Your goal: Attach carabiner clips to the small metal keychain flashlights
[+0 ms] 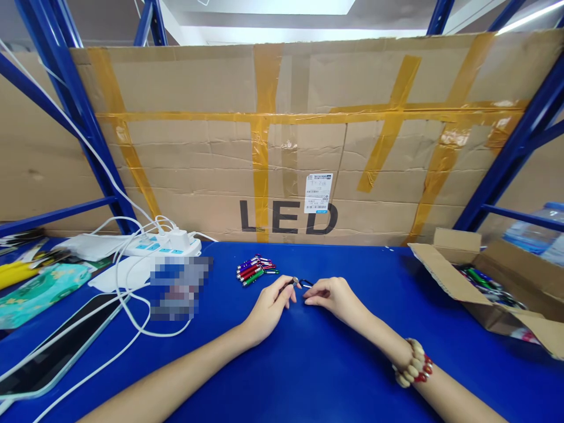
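Pinched in the fingers of my left hand (269,308) is a small black keychain flashlight (295,281) with a silvery end; most of its body is hidden. A dark clip (305,284) reaches from it toward my right hand (333,298), whose thumb and fingertips close on the clip's far side. Just beyond my left hand, several keychain flashlights (252,271) in purple, red and green lie side by side on the blue tabletop (291,376), with clips pointing right.
At right stands an open cardboard box (484,311) holding many similar flashlights. White cables (117,264), a power strip (158,244) and a phone (66,341) occupy the left. A large taped cardboard panel (189,170) closes off the back between blue posts.
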